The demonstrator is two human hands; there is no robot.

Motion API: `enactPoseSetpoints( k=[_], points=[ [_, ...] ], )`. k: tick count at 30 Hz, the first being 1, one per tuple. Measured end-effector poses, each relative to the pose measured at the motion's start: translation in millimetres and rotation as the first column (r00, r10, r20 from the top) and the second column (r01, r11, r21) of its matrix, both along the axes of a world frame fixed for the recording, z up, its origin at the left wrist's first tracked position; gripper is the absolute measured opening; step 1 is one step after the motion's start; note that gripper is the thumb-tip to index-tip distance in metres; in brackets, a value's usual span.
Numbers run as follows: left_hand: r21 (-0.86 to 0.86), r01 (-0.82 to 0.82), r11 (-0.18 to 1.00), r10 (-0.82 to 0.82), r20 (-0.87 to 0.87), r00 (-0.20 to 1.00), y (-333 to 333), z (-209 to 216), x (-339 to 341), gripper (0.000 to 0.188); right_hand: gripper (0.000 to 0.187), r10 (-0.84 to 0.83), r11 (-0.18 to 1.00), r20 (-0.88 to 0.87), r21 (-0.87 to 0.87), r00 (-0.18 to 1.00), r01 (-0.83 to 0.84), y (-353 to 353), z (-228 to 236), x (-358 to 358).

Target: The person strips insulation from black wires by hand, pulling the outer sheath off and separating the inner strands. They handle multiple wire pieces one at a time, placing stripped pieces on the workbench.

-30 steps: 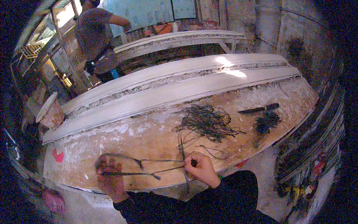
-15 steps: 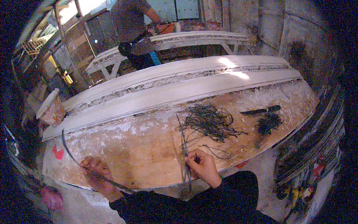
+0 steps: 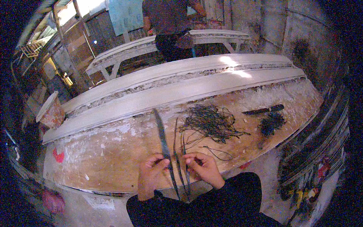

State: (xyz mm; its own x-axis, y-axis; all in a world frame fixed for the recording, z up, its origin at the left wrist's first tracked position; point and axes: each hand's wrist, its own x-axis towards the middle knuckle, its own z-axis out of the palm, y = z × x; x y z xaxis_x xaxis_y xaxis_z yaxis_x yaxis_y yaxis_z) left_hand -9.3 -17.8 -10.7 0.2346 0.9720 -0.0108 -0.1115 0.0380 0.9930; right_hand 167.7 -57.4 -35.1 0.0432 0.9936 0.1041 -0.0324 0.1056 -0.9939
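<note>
My left hand (image 3: 151, 172) is closed in a pinch on a long dark, flat strip (image 3: 162, 132), blurred by motion and standing out above and below the fingers. Close to its right, my right hand (image 3: 206, 169) pinches a thinner dark strip (image 3: 184, 144) between thumb and forefinger. Between them runs another narrow dark line; whether it is a strip or a shadow I cannot tell. Beyond the right hand lies a loose tangle of dark cords (image 3: 211, 123) on the worn wooden board (image 3: 109, 159). A knife (image 3: 264, 110) and a small dark bunch of cord (image 3: 271, 124) lie further right.
Long pale ledges (image 3: 170, 89) with a rough groove run along the board's far side. A crusted, bucket-like container (image 3: 52, 111) stands at the far left. Behind a second pale bench (image 3: 113, 58), another person (image 3: 168, 19) stands with their back this way. Dark clutter (image 3: 306, 193) lies low right.
My left hand has come in from the left with its strip, now upright beside my right hand. The right hand has barely moved. The other person has shifted to the right.
</note>
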Motion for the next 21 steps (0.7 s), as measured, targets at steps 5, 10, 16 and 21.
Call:
enactPoseSetpoints(
  k=[5, 10, 16, 21],
  points=[
    [0.024, 0.138, 0.99, -0.137, -0.04, 0.99, -4, -2, 24, 0.015, 0.016, 0.065, 0.997, 0.002, 0.044, 0.998, -0.065, -3, 1, 2],
    [0.04, 0.144, 0.989, -0.142, -0.05, 0.989, -7, -1, 22, 0.015, 0.011, 0.083, 0.996, 0.028, 0.023, 0.996, -0.083, -4, 3, 6],
    [-0.011, 0.182, 0.983, -0.181, -0.152, 0.972, -7, 1, 25, 0.011, 0.007, 0.047, 0.999, -0.009, 0.024, 0.999, -0.047, -3, -4, 6],
    [0.071, 0.209, 0.975, -0.171, -0.35, 0.921, -10, 7, 27, 0.008, 0.005, -0.015, 0.985, 0.05, 0.174, 0.999, 0.006, 1, -9, 5]
  ],
)
